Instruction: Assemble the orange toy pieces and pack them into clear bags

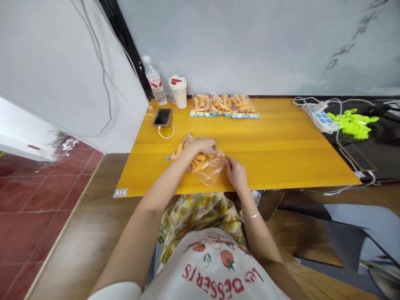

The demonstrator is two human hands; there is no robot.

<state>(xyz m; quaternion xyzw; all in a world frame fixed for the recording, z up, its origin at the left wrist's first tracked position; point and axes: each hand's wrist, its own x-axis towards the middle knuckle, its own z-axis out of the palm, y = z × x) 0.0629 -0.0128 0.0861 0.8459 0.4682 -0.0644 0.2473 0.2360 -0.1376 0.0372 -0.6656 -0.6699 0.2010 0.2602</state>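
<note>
on the yellow table (281,141), a water bottle (155,85) and a lidded cup (178,93) stand at the back left, with a phone (162,118) and its white cable in front of them. filled snack bags (224,105) lie in a row along the back edge. past the table's right side are a power strip (321,118), a bright yellow-green pile (354,124) and a dark phone-like slab (356,155). nothing stands between the hands and the clear bag (210,171), which lies near the front edge with orange pieces inside. the left hand (206,146) has its fingers curled in, pinching the bag's rim; the right hand (236,171) pinches the corner just beside it. the left forearm covers part of the bag, and the exact finger contact is too small to make out.
</note>
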